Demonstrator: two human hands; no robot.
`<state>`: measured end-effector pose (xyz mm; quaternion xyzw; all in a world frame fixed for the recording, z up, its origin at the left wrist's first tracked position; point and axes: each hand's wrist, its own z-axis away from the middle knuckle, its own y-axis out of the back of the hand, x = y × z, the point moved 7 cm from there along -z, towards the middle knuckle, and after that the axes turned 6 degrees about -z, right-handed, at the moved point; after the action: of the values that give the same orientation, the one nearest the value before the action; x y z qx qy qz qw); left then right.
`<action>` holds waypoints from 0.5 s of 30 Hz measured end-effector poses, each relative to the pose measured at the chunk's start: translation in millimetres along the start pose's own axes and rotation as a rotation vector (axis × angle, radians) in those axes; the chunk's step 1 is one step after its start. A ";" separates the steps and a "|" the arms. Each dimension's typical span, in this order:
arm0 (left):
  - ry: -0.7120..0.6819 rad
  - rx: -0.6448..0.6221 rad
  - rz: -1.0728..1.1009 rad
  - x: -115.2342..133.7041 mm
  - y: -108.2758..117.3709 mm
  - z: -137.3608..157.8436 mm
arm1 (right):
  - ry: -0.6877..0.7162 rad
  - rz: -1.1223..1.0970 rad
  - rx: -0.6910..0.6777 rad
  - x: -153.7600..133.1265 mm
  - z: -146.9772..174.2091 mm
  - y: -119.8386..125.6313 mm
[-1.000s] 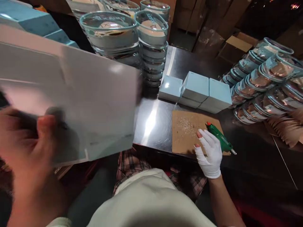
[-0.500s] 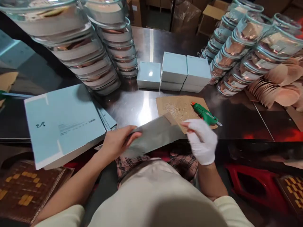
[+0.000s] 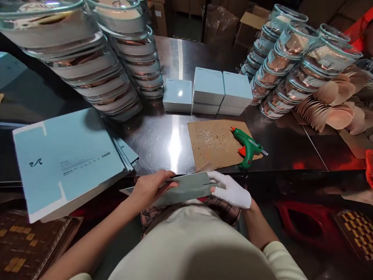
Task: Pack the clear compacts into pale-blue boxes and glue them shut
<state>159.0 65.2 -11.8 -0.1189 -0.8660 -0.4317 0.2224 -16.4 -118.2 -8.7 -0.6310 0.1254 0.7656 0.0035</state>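
Note:
Just over my lap, in front of the table edge, I hold a grey-green folded cardboard sheet (image 3: pixel 189 188). My bare left hand (image 3: pixel 154 186) grips its left part, thumb on the near side. A white glove covers my right hand (image 3: pixel 231 190); its bare fingertips close on the sheet's right end. Beyond the sheet, a green hot glue gun (image 3: pixel 247 146) with an orange nozzle and trigger lies on a brown cardboard piece (image 3: pixel 198 155) strewn with glue bits. To my left sits a pile of flat light-blue printed cardboard sheets (image 3: pixel 84 136).
Light-blue boxes (image 3: pixel 208 85) stand mid-table. Tall stacks of clear round containers rise at left (image 3: pixel 113 81) and right (image 3: pixel 294 66). Thin tan curved pieces (image 3: pixel 323 112) lie in rows at far right. A red stool (image 3: pixel 305 225) is below the table.
My right hand has come down and left onto the sheet's right end, closing on it. The sheet has dropped nearer my lap, and the glue gun now shows fully. The view has shifted slightly.

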 end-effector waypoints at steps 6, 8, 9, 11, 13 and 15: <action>-0.112 -0.335 0.156 17.9 -50.6 22.9 | -0.375 -0.419 -0.344 76.7 17.9 -43.4; -0.086 -0.488 0.187 19.5 -64.0 36.2 | -0.354 -0.428 -0.388 80.6 28.5 -45.0; -0.060 -0.547 0.198 17.2 -66.5 43.0 | -0.339 -0.424 -0.388 79.7 35.2 -42.4; 0.012 -0.585 0.223 7.1 -59.8 53.6 | -0.304 -0.377 -0.279 77.3 49.5 -28.4; 0.121 -0.507 0.265 -8.0 -41.2 57.9 | -0.214 -0.257 0.053 74.3 63.0 -0.6; 0.268 -0.324 0.289 -22.3 -19.5 55.6 | -0.063 -0.082 0.470 65.7 79.2 24.3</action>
<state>155.0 97.8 -65.6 -0.2174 -0.7223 -0.5406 0.3726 -110.2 -136.3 -54.1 -0.5933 0.2744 0.7338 0.1851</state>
